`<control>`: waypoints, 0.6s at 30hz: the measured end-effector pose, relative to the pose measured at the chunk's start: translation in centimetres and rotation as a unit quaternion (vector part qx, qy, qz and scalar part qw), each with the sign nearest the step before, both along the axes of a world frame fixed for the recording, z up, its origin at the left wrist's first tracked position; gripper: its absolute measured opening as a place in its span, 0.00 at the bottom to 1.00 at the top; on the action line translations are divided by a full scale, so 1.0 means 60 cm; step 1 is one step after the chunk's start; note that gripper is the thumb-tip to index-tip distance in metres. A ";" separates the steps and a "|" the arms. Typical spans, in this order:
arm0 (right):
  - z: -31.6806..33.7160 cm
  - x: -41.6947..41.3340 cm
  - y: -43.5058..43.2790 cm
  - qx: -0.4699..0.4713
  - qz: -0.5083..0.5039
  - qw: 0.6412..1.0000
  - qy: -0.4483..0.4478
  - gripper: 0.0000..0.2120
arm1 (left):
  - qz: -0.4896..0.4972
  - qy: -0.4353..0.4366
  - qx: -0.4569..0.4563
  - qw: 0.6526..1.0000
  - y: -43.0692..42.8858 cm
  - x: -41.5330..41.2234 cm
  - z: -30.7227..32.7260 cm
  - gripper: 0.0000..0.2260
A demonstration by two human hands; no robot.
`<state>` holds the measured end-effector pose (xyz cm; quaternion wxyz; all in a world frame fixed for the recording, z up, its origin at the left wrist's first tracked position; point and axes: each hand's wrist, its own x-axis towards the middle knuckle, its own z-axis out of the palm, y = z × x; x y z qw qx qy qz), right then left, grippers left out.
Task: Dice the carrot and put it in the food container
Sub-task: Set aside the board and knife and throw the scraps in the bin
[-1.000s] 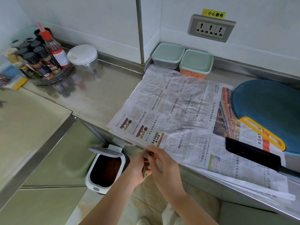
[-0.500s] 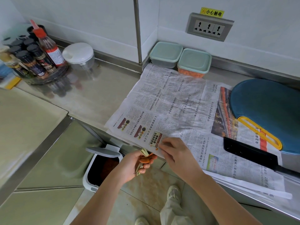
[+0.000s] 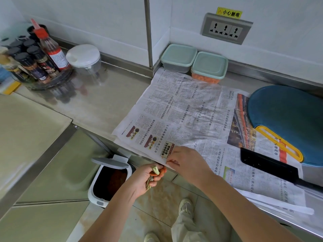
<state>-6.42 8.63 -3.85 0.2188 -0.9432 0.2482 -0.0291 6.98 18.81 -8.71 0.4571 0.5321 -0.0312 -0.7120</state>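
Newspaper (image 3: 183, 116) edge overhangs counter (image 3: 104, 105); right hand (image 3: 187, 161) pinches it, left hand (image 3: 145, 180) grips carrot scraps (image 3: 155, 171) just below, near open bin (image 3: 97, 198).

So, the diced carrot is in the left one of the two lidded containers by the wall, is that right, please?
Not quite: the orange carrot pieces show through the right container, not the left container. Both are lidded and stand by the wall, as the head view shows.

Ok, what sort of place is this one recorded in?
Most likely a kitchen: a steel counter with spice bottles, lidded food containers by the wall, and a blue cutting board beside a black knife.
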 end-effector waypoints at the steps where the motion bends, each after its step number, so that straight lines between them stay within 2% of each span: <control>1: 0.006 0.003 -0.004 0.012 -0.003 0.999 0.031 0.10 | -0.001 0.004 0.002 1.000 0.000 0.001 0.002 0.06; 9: 0.033 0.043 -0.022 0.026 0.048 0.984 0.173 0.08 | 0.054 0.008 0.007 0.998 0.025 0.044 0.012 0.05; 13: 0.034 0.060 -0.026 0.074 0.043 0.971 0.222 0.05 | 0.087 -0.013 0.030 0.996 0.068 0.090 0.001 0.06; 15: 0.042 0.060 -0.018 0.107 0.027 0.975 0.191 0.01 | 0.108 -0.020 0.066 0.992 0.096 0.113 -0.012 0.10; 18: 0.046 0.060 0.043 0.252 -0.021 0.964 0.083 0.07 | 0.164 -0.020 0.132 0.977 0.152 0.142 -0.043 0.11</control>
